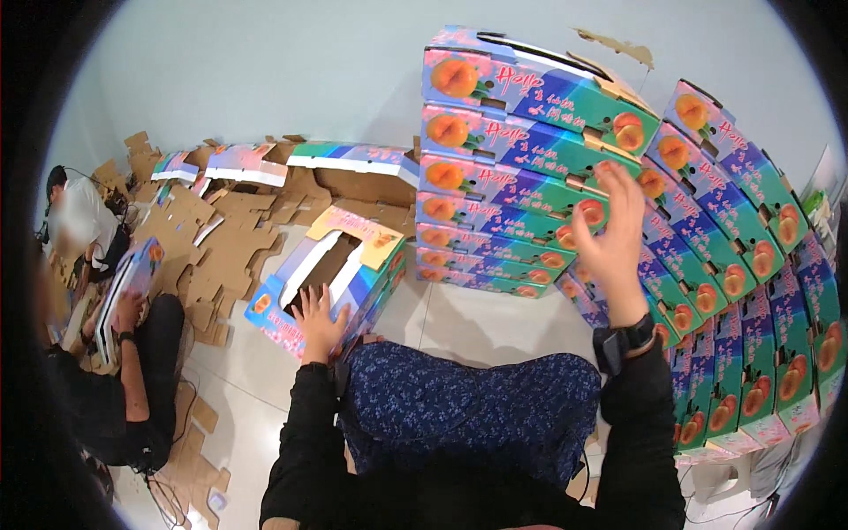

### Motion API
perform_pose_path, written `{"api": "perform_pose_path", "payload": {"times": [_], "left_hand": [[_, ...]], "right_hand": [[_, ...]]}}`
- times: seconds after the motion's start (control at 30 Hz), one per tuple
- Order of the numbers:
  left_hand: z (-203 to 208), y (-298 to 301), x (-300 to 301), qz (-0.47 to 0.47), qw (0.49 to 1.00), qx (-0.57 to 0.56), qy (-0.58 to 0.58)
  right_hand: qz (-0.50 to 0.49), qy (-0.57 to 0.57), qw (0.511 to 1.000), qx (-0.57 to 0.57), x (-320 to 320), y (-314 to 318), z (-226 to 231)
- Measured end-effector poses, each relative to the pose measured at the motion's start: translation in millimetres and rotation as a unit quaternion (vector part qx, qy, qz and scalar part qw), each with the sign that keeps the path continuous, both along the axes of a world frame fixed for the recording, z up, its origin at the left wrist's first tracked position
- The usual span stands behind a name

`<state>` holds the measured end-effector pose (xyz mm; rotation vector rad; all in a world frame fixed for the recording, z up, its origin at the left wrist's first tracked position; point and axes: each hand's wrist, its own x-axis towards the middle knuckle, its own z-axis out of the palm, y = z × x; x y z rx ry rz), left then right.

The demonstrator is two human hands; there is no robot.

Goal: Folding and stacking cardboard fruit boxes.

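A colourful fruit carton (pixel 378 284) with a slot in its top sits on the floor ahead and to the left. Over its near edge lies my left hand (pixel 321 329), fingers spread and touching the top beside the slot. My right hand (pixel 614 243) is raised with thumb and fingers apart, and nothing is in it. Behind it rises a tall stack of matching peach-printed cartons (pixel 495 177); whether the fingertips touch the stack cannot be told. The top carton (pixel 530 84) shows a dark slot and a tan cardboard edge.
More stacked cartons (pixel 707 238) fan out at the right. Flattened brown cardboard (pixel 230 256) covers the floor at the left, with printed cartons (pixel 349 159) along the wall. A co-worker at far left handles a carton (pixel 132 287); another person (pixel 84 221) sits behind. Cables (pixel 168 499) trail nearby.
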<state>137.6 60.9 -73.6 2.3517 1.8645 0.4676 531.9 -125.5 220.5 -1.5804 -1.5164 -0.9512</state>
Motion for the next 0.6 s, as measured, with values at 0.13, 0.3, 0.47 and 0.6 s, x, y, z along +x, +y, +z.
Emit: {"api": "perform_pose_path", "payload": {"times": [0.13, 0.3, 0.47, 0.6], "left_hand": [[9.8, -1.1, 1.2, -0.004, 1.000, -0.015, 0.004], [8.0, 3.6, 5.2, -0.009, 0.999, -0.031, 0.011], [0.5, 6.0, 6.9, -0.014, 1.000, -0.022, -0.010], [5.4, 2.6, 6.3, -0.010, 1.000, -0.004, -0.015]], "right_hand": [[-0.069, -0.092, 0.993, -0.005, 38.2, 32.3, 50.6], [-0.120, -0.205, 0.971, -0.030, 74.7, 87.6, 90.3], [-0.140, -0.257, 0.942, -0.165, 71.8, 126.3, 100.0], [-0.186, -0.289, 0.919, -0.193, 53.3, 138.8, 106.9]]}}
